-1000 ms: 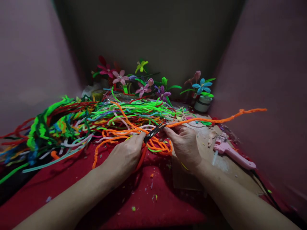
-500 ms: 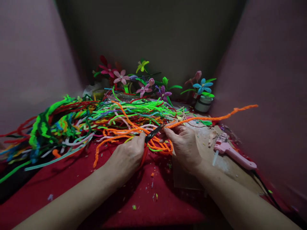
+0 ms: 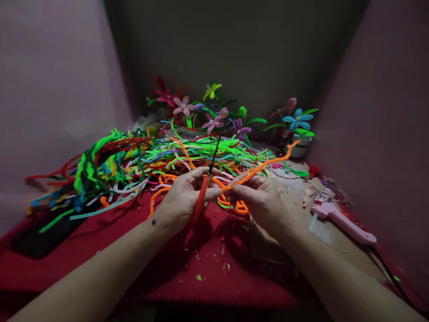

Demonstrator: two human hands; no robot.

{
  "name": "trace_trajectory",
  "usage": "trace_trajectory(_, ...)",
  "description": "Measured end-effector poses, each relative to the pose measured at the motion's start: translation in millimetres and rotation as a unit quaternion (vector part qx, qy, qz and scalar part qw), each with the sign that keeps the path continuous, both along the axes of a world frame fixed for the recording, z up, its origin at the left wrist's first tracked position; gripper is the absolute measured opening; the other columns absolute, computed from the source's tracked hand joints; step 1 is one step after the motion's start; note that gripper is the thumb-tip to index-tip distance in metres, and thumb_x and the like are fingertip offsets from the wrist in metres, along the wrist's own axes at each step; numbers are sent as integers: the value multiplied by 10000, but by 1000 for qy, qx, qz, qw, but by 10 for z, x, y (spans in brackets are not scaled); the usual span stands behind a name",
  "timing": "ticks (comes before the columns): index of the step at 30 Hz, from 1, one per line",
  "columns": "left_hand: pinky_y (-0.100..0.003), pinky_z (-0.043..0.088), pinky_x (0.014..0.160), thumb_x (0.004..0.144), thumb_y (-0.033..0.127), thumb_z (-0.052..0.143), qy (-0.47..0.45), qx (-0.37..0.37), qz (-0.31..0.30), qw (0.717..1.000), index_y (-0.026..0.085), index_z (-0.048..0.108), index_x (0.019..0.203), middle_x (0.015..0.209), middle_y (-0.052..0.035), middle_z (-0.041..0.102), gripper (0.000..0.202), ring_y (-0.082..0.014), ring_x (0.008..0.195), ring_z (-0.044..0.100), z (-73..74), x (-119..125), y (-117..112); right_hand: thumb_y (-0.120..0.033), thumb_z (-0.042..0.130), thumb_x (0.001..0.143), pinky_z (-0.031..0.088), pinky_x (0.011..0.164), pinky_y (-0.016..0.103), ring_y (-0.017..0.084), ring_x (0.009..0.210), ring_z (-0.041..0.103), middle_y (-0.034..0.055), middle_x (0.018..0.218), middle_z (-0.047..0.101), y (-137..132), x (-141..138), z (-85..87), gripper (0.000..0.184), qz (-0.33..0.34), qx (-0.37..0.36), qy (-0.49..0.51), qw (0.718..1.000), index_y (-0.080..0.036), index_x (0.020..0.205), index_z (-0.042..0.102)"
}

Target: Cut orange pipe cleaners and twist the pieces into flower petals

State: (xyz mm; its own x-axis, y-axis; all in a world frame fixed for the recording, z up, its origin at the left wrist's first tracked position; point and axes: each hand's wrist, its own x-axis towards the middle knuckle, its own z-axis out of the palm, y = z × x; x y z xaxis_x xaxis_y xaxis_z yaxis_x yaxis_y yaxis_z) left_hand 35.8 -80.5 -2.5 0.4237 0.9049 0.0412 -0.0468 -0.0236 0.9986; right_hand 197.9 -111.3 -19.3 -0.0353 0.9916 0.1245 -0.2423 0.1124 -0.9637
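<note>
Left hand and right hand, both bare
Forearms are tapering; a round, dark spot is showing at the left hand's wrist.

- strand: plain bright orange, the same along its whole visible length;
- scissors: red handles, black blades;
- loose stems: mostly neon green, streaked with white, pale blue, red and orange;
- twisted bundle: mixed bands of bright green, dark green, red, blue and yellow;
- cloth: deep red, flecked with yellow-green and pale specks;
- glue gun: pale pink, with a black cord;
- blue flower: sky blue petals, pale centre;
- purple flower: solid purple petals;
- yellow flower: yellow petals;
- cardboard: dull tan;
- side walls: greyish mauve
</note>
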Motion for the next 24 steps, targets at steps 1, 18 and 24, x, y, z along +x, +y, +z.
trace_trajectory(1, -148, 345, 439, 667, 194, 713, -13, -15, -2, 1000, 179, 585, 1022, 657, 55, 562, 378, -41, 477, 457, -6, 3, -4, -189, 657, 713, 455, 554, 241, 101, 546, 560, 10, 605, 638, 6, -5, -14, 61, 6, -1, 5, 1000, -135, 690, 676)
trace_trajectory(18, -172, 282, 355, 672, 205, 673, -83, -120, -44, 988, 167, 548, 859, 486, 82, 450, 228, -50, 364, 364, -119, 55, 8, -263, 685, 703, 399, 512, 216, 93, 547, 509, -1, 590, 604, -3, -70, -62, 114, 12, 1, 35, 999, -157, 663, 692)
trace_trajectory(24, -138, 329, 431, 666, 179, 728, -99, 7, 10, 995, 185, 566, 965, 583, 90, 493, 340, -21, 450, 410, -106, 57, -55, -225, 737, 617, 394, 420, 191, 94, 469, 550, -4, 569, 620, 12, -60, -51, 141, 27, -97, 121, 987, -133, 681, 652)
